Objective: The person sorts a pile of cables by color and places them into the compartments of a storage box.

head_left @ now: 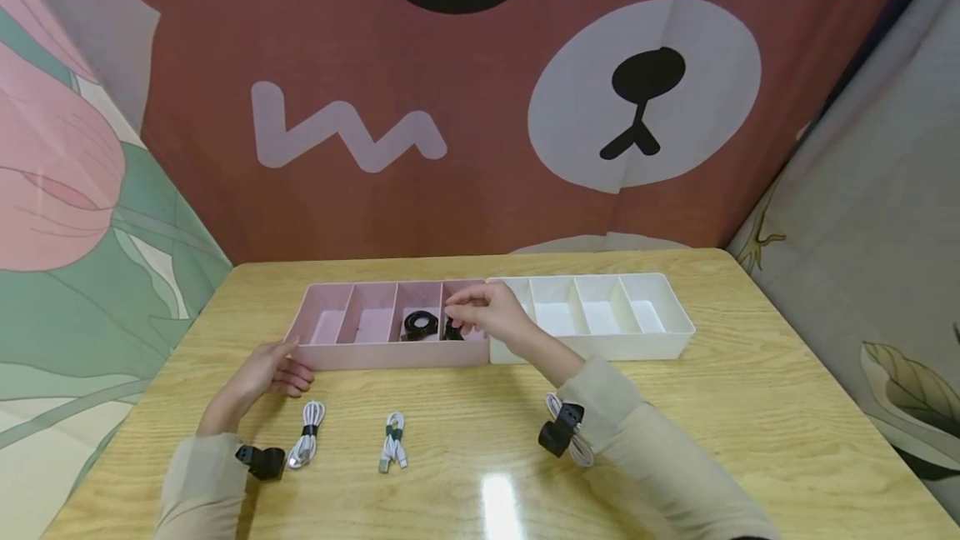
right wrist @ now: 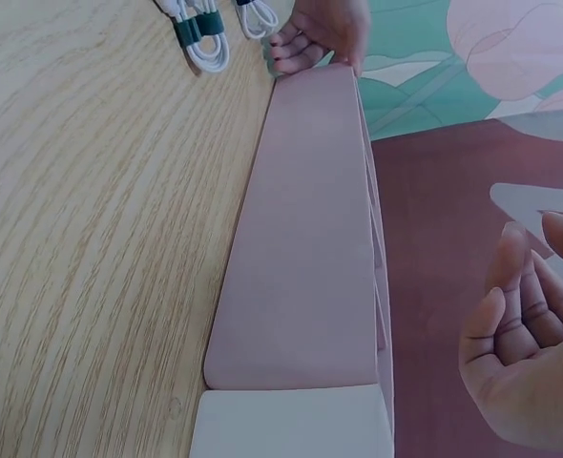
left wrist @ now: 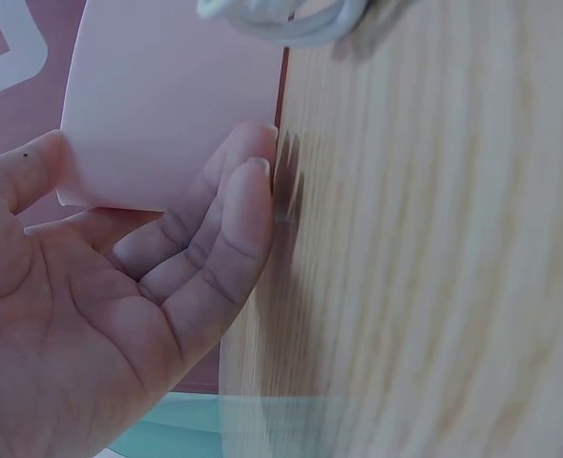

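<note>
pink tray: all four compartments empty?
No. The pink tray has a coiled black cable in its third compartment; another dark item sits in the fourth, part hidden by the right hand.

Bright, even light from overhead leaves a white glare patch on the desk (head_left: 498, 507). Shadows are soft. The left wrist view is motion-blurred; head-view edges bend.

No readable text, label, brand or number shows anywhere, neither on the pink tray (head_left: 390, 352), the white tray (head_left: 600, 347), the bundled cables (head_left: 392, 440) nor the cartoon bear backdrop (head_left: 645, 94) behind the table.
</note>
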{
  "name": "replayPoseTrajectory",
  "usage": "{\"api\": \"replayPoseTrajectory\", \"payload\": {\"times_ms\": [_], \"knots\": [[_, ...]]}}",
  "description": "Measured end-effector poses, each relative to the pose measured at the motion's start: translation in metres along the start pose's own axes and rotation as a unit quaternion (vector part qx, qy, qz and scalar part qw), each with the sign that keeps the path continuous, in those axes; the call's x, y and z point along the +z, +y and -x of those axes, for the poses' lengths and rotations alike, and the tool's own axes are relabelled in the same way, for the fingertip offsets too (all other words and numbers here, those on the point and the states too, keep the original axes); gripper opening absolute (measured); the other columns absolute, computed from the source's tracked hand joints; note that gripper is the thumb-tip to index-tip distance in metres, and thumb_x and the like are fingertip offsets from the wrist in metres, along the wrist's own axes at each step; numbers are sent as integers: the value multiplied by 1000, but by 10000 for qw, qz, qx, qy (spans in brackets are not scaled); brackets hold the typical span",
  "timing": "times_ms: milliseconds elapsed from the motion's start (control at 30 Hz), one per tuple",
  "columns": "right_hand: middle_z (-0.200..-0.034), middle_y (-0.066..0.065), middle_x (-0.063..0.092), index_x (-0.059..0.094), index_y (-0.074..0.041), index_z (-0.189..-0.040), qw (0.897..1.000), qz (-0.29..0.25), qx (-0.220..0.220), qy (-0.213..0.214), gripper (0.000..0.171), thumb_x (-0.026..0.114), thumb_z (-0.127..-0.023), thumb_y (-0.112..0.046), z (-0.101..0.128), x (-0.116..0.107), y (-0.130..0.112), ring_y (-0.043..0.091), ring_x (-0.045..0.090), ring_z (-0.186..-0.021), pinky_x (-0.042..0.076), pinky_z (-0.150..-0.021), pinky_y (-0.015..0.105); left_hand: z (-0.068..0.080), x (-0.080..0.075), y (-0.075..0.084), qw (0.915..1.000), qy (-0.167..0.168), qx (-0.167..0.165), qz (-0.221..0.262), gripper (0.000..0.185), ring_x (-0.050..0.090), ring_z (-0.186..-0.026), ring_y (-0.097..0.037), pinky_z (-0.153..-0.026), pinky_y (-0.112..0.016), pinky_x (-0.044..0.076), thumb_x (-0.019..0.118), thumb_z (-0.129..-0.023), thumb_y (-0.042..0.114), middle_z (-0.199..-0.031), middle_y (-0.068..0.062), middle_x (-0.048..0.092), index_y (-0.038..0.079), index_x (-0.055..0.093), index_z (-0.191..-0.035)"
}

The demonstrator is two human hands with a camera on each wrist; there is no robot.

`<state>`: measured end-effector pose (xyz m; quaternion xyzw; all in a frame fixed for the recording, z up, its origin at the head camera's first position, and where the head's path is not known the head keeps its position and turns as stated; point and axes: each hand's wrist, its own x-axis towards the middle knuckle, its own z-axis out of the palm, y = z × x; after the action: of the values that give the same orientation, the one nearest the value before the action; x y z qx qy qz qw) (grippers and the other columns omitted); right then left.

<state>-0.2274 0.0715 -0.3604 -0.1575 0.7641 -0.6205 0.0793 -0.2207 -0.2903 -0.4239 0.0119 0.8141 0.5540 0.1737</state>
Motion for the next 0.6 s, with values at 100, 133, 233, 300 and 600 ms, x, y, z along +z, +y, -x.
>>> {"api": "replayPoseTrajectory", "payload": {"times_ms": [100, 133, 233, 300, 600], "knots": [[-71, 14, 65, 65, 6, -98, 10000, -34, -32, -40, 21, 65, -84, -9, 3, -2, 1, 24, 61, -59, 42, -46, 25, 0, 0, -1, 10000, 15, -14, 22, 60, 63, -68, -21, -63, -35, 54, 24, -100, 37, -78, -12, 64, -19, 31, -121], [-71, 14, 65, 65, 8, -98, 9999, -56, -68, -67, 22, 65, -84, -8, 4, -2, 1, 23, 61, -59, 43, -48, 25, -1, 0, -2, 10000, 15, -9, 5, 60, 63, -68, -21, -63, -35, 54, 24, -100, 37, -78, -12, 64, -19, 31, -121], [-71, 17, 64, 63, 10, -99, 9997, -99, -182, -145, 24, 65, -84, -7, 9, -4, 0, 19, 60, -58, 46, -51, 28, -1, 0, -2, 10000, 46, -21, 4, 60, 63, -68, -21, -62, -35, 54, 25, -100, 38, -78, -12, 64, -18, 31, -121], [-72, 18, 64, 64, 9, -100, 9996, -53, -218, -168, 23, 64, -84, -8, 12, -6, -1, 15, 59, -57, 48, -53, 31, -1, 0, -2, 10000, 53, -28, 1, 61, 63, -68, -21, -62, -35, 54, 25, -100, 38, -78, -12, 64, -18, 31, -121], [-70, 8, 65, 65, 6, -101, 9995, 75, -229, -220, 21, 63, -84, -7, 21, -13, -3, 14, 59, -58, 51, -62, 38, 1, 2, -1, 9999, 43, -5, -124, 63, 62, -69, -22, -63, -35, 53, 24, -99, 41, -80, -12, 63, -18, 35, -119]]}}
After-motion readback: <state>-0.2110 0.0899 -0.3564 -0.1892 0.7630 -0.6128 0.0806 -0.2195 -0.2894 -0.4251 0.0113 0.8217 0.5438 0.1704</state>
